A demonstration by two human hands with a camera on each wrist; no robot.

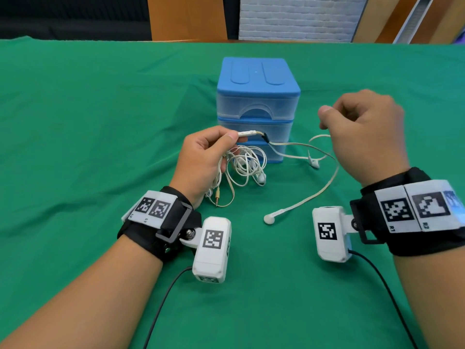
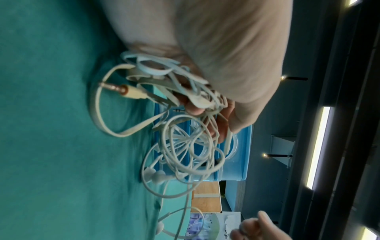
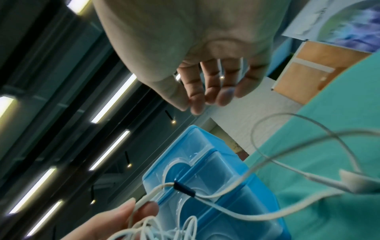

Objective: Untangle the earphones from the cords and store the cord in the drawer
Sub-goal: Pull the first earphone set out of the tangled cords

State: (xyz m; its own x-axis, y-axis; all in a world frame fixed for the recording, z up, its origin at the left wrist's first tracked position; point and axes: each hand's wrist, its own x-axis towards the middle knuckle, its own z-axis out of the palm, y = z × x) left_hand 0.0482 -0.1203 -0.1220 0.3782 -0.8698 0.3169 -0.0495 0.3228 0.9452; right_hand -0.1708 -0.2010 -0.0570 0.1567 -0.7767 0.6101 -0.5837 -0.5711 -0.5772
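Left hand (image 1: 201, 157) pinching earphone remote (image 1: 247, 133), tangled cords (image 1: 245, 165) dangling. Right hand (image 1: 364, 137) loosely curled, empty. Risk: hasty pulling tightens knots.

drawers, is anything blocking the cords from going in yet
Yes. All three drawers look shut, so one has to be pulled open first. The tangle hangs from the left hand right in front of the lower drawers, and earphone strands trail across that front too. The right hand holds nothing.
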